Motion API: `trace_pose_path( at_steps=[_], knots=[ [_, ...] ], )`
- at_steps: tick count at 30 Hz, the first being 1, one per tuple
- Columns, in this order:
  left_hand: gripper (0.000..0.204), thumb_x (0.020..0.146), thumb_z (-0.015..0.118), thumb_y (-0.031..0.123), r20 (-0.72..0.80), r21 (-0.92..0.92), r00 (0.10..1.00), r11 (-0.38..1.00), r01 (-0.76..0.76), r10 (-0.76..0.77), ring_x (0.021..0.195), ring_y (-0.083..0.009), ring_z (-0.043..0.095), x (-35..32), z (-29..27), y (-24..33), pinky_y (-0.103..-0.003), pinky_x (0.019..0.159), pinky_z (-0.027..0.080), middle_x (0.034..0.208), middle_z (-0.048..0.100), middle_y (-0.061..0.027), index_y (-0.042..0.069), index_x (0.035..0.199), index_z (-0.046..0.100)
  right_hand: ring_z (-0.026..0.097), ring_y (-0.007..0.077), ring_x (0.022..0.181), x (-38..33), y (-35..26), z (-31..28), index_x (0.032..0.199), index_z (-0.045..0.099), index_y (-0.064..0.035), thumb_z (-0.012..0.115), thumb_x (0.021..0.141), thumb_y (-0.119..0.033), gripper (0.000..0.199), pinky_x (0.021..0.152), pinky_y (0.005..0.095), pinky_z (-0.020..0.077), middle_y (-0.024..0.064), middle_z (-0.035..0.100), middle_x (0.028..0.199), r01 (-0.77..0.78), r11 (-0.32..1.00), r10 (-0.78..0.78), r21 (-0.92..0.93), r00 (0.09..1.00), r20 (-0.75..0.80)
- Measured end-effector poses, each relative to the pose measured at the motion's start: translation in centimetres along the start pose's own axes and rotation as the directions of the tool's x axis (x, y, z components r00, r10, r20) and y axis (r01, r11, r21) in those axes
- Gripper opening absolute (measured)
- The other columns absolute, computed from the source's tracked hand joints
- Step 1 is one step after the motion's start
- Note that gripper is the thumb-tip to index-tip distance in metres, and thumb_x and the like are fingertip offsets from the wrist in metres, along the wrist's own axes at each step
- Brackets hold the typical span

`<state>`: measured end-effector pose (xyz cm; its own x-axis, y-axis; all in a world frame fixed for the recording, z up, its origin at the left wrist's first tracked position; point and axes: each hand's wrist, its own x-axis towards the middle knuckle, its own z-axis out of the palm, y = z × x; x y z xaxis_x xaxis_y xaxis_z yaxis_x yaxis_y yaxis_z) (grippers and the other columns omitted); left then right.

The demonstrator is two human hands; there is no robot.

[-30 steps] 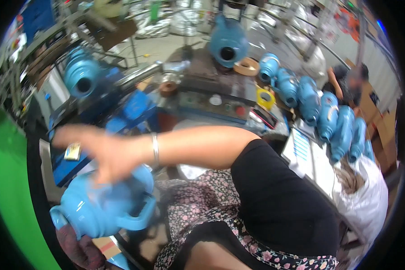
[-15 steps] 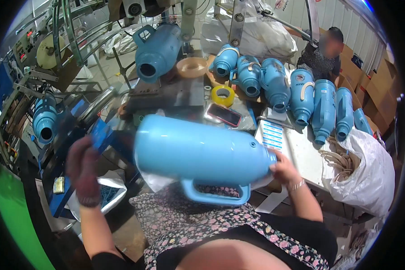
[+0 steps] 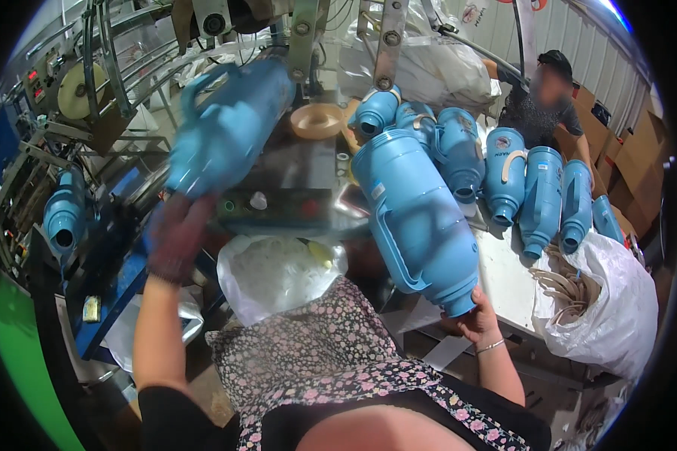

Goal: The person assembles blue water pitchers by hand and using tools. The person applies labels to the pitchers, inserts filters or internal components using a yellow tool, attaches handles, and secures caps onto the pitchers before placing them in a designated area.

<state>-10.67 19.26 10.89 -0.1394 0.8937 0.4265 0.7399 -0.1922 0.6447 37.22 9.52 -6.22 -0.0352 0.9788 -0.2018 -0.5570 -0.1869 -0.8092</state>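
Over the cluttered bench, I see my right hand point(image 3: 478, 322) cupping a big blue plastic flask shell's point(image 3: 417, 218) narrow end, left hand point(image 3: 177, 237) gripping another blurred shell point(image 3: 229, 131) aloft, steadying both.

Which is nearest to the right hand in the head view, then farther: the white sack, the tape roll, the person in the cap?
From the right hand:
1. White sack, just right of it.
2. Tape roll, up-left on the machine.
3. Person in the cap, at the far back right.

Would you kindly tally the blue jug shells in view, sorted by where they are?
Held in left hand: 1
Held in right hand: 1
Lying on the white table: 6
On the machine at left: 1
Total: 9
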Motion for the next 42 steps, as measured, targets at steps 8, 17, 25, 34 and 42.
trace_pose_path(
  at_steps=[8,17,25,34,42],
  knots=[
    [0.036,0.097,0.051,0.021,-0.441,0.559,0.886,0.816,0.145,0.144,0.102,-0.0227,0.057,-25.4,-21.1,-9.9,-0.033,0.09,0.045,0.118,0.058,-0.014,-0.003,0.125,0.054,0.058,0.0243,0.111,9.9,3.1,15.8,0.131,0.048,-0.0095,0.059,0.086,-0.039,0.055,0.093,0.0474,0.049,0.0091,0.058,0.123,-0.099,0.986,0.146,-0.136,0.907,0.396],
    [0.041,0.093,0.054,0.018,-0.258,-0.291,0.927,0.937,0.194,-0.272,0.107,-0.0218,0.055,-30.7,-15.9,-3.8,-0.035,0.091,0.045,0.12,0.057,-0.0125,-0.003,0.128,0.049,0.061,0.0238,0.092,5.8,9.7,35.3,0.101,0.058,-0.0073,0.059,0.093,-0.033,0.026,0.085,0.0413,0.0511,0.0108,0.061,0.101,-0.462,0.849,0.209,0.256,0.739,0.64],
    [0.024,0.09,0.054,0.011,-0.114,-0.346,0.801,0.779,0.523,-0.588,0.085,-0.0195,0.057,-32.2,-14.8,-2.0,-0.031,0.072,0.047,0.101,0.061,-0.0091,0.0,0.111,0.057,0.052,0.0335,0.119,4.2,6.0,28.9,0.136,0.038,-0.0027,0.07,0.077,-0.059,0.088,0.104,0.0486,0.0424,0.018,0.052,0.129,-0.586,0.675,0.267,0.448,0.76,0.592],
    [0.033,0.086,0.057,0.02,-0.22,-0.33,0.854,0.86,0.389,-0.471,0.062,-0.0117,0.053,-32.1,-13.6,-2.7,-0.024,0.055,0.042,0.08,0.06,-0.0056,-0.001,0.112,0.058,0.055,0.0263,0.115,4.6,6.1,24.5,0.135,0.038,-0.0128,0.062,0.087,-0.049,0.065,0.095,0.0492,0.0477,0.0111,0.053,0.128,-0.321,0.941,0.231,0.104,0.837,0.496],
    [0.025,0.083,0.058,0.014,-0.089,-0.171,0.898,0.895,0.413,-0.431,0.075,-0.0126,0.053,-28.9,-12.2,-0.6,-0.027,0.064,0.044,0.09,0.06,-0.0049,-0.002,0.102,0.06,0.054,0.0217,0.116,4.9,8.0,33.8,0.13,0.044,-0.0094,0.06,0.093,-0.033,0.047,0.099,0.0475,0.0471,0.0067,0.055,0.124,-0.297,0.909,0.149,0.292,0.886,0.438]
  ],
)
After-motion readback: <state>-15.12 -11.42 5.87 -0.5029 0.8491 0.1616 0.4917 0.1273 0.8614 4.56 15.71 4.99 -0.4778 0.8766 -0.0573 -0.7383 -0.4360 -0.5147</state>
